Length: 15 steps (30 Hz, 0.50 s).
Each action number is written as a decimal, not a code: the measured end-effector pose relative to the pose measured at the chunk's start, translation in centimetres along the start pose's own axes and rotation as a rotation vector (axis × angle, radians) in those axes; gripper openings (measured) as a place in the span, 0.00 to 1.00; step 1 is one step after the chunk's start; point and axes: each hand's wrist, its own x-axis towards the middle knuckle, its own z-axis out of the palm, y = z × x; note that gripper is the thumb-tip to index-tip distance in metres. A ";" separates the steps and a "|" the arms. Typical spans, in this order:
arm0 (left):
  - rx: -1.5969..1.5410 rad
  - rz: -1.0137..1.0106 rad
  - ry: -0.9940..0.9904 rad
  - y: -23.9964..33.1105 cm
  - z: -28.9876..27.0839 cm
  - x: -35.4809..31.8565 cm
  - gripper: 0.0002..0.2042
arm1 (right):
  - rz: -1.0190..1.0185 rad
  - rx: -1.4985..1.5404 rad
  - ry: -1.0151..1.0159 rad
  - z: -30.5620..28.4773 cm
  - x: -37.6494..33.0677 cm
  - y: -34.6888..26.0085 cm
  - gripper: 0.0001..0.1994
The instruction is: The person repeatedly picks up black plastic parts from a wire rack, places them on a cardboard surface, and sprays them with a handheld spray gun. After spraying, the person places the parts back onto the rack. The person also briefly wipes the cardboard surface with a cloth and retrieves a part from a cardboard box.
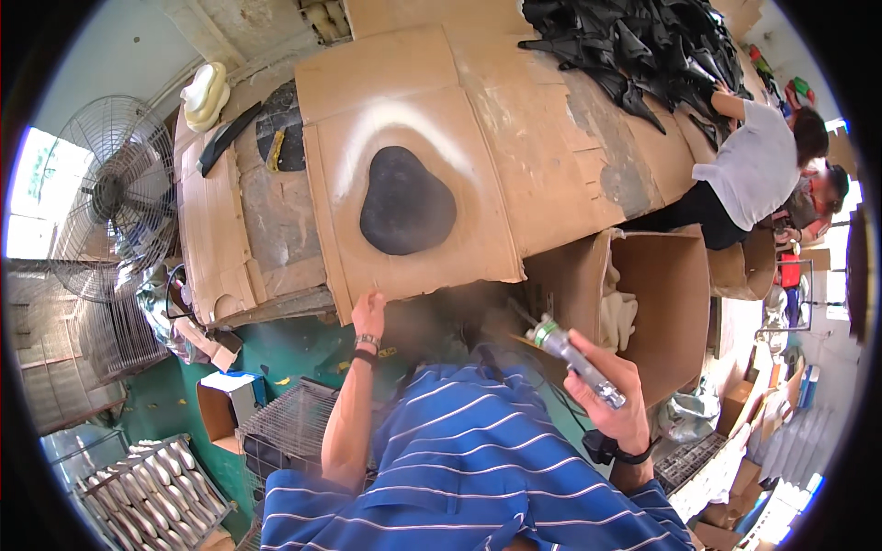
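Observation:
A dark rounded piece [407, 200] lies flat on a sheet of cardboard [459, 147], ringed by a pale sprayed haze. My left hand [368, 314] rests against the near edge of that cardboard, fingers curled on the rim. My right hand [614, 390] grips a metal spray gun [574, 354], its nozzle pointing up and left toward the table edge, held off the table above an open carton.
An open cardboard box [661, 294] with white cloth inside stands at the right. A heap of black pieces [643, 46] lies at the far end, where another person [753, 165] leans over the table. A standing fan [110, 197] is at left; wire racks [289, 422] below.

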 end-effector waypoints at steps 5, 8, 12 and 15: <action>-0.022 0.095 0.277 8.8 2.5 4.4 0.14 | 0.032 0.048 0.069 -0.7 -0.7 1.8 0.26; 0.103 0.147 0.341 10.3 3.2 6.8 0.16 | -0.002 0.019 0.007 -2.3 -0.4 2.0 0.26; 0.233 0.057 0.368 11.6 4.3 7.9 0.18 | 0.002 -0.056 -0.014 -3.6 -0.6 2.6 0.27; 0.281 0.012 0.356 11.7 4.3 7.6 0.19 | 0.010 0.007 -0.034 -3.9 -0.5 3.1 0.26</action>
